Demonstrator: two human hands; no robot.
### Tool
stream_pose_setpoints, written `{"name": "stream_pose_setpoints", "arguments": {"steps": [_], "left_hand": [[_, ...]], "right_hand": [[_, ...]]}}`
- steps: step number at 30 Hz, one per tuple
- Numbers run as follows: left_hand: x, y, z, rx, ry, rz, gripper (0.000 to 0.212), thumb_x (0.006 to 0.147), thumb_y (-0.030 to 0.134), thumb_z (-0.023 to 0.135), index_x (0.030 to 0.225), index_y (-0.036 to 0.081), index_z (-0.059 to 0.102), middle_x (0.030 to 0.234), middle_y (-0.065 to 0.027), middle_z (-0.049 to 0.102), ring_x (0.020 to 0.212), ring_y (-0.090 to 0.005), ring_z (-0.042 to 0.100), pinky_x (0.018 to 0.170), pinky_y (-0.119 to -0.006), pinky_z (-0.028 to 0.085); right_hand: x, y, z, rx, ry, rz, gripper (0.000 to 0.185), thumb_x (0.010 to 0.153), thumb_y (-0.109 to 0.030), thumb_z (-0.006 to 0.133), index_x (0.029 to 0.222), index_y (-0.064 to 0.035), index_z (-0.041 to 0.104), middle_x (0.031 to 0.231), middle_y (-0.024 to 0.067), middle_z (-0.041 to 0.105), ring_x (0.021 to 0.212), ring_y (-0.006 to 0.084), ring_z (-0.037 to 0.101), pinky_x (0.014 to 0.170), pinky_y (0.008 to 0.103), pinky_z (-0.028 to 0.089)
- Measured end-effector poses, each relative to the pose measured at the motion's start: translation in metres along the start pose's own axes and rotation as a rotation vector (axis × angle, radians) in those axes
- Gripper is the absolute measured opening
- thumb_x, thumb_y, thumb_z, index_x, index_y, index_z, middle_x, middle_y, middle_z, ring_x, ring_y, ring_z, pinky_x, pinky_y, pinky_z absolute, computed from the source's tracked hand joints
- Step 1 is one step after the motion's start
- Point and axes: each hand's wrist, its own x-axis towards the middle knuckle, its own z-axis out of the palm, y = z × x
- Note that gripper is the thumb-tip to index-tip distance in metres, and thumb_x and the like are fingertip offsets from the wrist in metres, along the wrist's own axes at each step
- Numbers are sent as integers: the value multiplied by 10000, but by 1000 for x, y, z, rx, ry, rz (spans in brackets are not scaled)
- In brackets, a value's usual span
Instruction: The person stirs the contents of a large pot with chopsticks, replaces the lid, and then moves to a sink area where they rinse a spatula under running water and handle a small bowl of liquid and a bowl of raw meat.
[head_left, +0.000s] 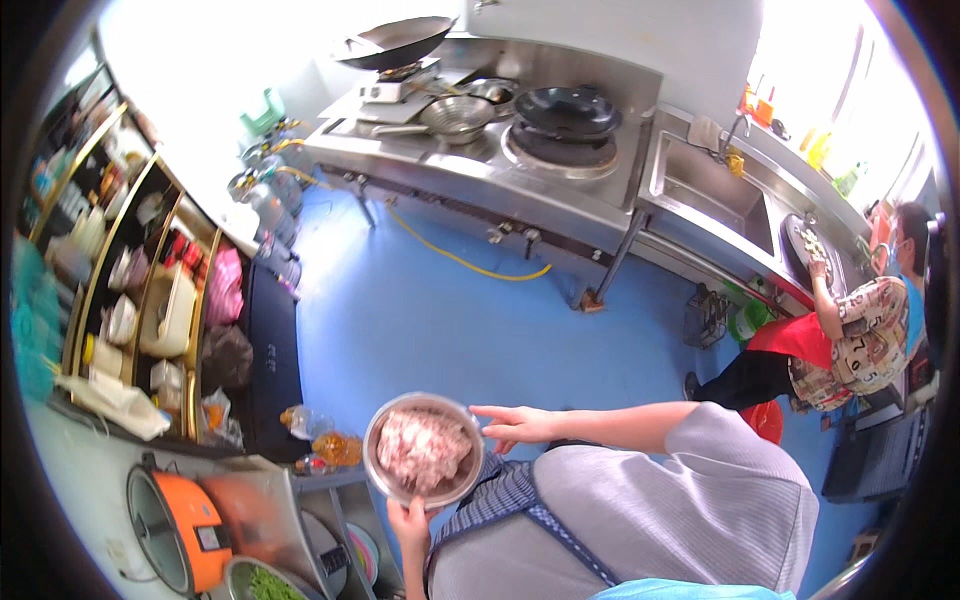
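A round stainless-steel bowl (372, 459) is held in front of my body, over the blue floor. Pale pink raw meat (421, 448), which looks minced or finely cut, fills much of it. My left hand (411, 529) grips the bowl's near rim, thumb on top and the other fingers hidden beneath. On the bowl's far right side, my right hand (521, 426) has its fingers stretched out and apart. Its fingertips reach the rim; whether they touch it I cannot tell.
A steel stove (465, 169) carries woks and a strainer (457, 118). Gas cylinders (266, 199) and packed shelves (142, 300) line the left. An orange cooker (191, 536) and a bowl of greens (274, 585) are lower left. A co-worker (862, 345) handles pale pieces beside the sink (712, 202).
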Motion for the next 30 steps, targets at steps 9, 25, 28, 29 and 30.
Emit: {"name": "stream_pose_setpoints", "arguments": {"steps": [9,25,28,29,30], "left_hand": [[162,54,290,-121,-531,-196,315,798,31,450,1107,10,398,977,-105,549,785,-188,600,576,-288,546],[318,91,522,80,-884,-308,292,810,22,415,1098,3,365,986,-124,538,768,-185,608,572,-269,542],[327,90,531,152,-879,-324,290,810,20,419,1095,5,369,983,-118,540,754,-175,605,556,-260,535],[328,88,531,187,-858,-333,286,810,20,422,1092,6,372,980,-114,540,748,-170,603,550,-257,532],[327,86,527,134,-837,-337,277,810,21,426,1082,8,377,969,-105,540,735,-168,601,544,-255,530]], "right_hand": [[-108,3,-173,381,830,-370,506,869,-64,406,1309,-91,156,919,140,540,713,196,603,652,325,528],[-130,-11,-379,667,1260,-144,411,858,-147,489,1197,54,375,854,89,548,658,129,566,628,276,516],[-124,-3,-388,733,1256,-140,382,858,-150,487,1182,32,396,838,78,545,636,115,556,608,270,513],[-122,-2,-390,737,1247,-136,380,860,-152,486,1182,27,396,840,77,546,637,115,556,606,269,511],[-121,-3,-389,756,1227,-141,375,860,-155,486,1183,15,397,850,78,549,650,123,563,610,268,507]]}}
